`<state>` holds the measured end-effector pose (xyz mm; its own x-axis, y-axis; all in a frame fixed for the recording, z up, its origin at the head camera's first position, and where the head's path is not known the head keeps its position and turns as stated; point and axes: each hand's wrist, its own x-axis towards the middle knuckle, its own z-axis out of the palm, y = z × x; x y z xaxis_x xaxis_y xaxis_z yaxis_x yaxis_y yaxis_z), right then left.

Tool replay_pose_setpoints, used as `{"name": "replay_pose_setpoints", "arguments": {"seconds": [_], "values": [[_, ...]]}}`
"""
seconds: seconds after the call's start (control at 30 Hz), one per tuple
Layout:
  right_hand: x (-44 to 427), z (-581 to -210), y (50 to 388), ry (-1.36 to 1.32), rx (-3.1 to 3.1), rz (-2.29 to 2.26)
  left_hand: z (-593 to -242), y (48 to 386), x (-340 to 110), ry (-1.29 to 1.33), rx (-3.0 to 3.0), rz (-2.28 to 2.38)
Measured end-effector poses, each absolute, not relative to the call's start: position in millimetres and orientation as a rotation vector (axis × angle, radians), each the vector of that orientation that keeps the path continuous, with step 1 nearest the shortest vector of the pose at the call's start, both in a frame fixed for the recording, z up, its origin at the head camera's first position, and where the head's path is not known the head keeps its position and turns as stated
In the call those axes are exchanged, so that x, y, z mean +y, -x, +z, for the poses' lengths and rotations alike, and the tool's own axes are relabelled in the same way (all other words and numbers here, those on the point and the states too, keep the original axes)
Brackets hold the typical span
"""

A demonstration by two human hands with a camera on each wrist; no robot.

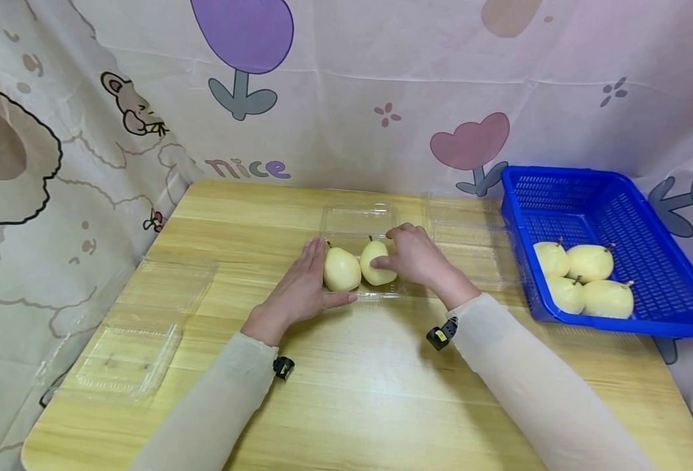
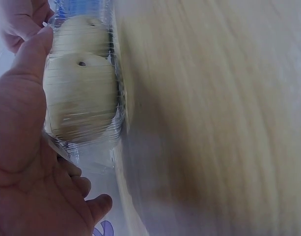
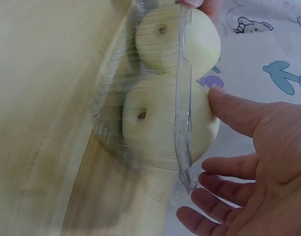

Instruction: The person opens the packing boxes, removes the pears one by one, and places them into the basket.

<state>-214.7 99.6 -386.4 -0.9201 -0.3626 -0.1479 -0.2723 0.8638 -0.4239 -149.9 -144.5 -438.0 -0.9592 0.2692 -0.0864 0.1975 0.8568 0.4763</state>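
Two pale yellow pears, a left pear point(image 1: 342, 269) and a right pear point(image 1: 378, 263), sit side by side in a clear plastic clamshell box point(image 1: 376, 294) whose lid point(image 1: 359, 219) is folded back. My left hand point(image 1: 299, 288) rests against the box's left side, fingers straight, thumb along its front edge. On the right, my right hand point(image 1: 420, 258) lays its thumb on the right pear. Its other fingers, slightly bent, are beside the box's rim in the right wrist view.
A blue plastic basket point(image 1: 623, 324) with several pears point(image 1: 608, 299) stands at the right. Another clear clamshell box point(image 1: 470, 252) lies between it and the hands. One more clear box point(image 1: 125, 360) lies spread at the table's left. A patterned curtain point(image 1: 346, 98) hangs behind the table.
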Motion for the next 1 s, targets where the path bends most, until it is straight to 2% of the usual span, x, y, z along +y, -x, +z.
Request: {"name": "replay_pose_setpoints", "arguments": {"seconds": [0.53, 1.0], "values": [[95.1, -386.2, 211.1, 0.493, 2.840, -0.500, -440.0, 150.6, -144.6, -0.370, 2.885, 0.721], [97.8, -393.4, 202.7, 0.606, 2.833, -0.497, -440.1, 150.3, -144.7, -0.364, 2.884, 0.738]]}}
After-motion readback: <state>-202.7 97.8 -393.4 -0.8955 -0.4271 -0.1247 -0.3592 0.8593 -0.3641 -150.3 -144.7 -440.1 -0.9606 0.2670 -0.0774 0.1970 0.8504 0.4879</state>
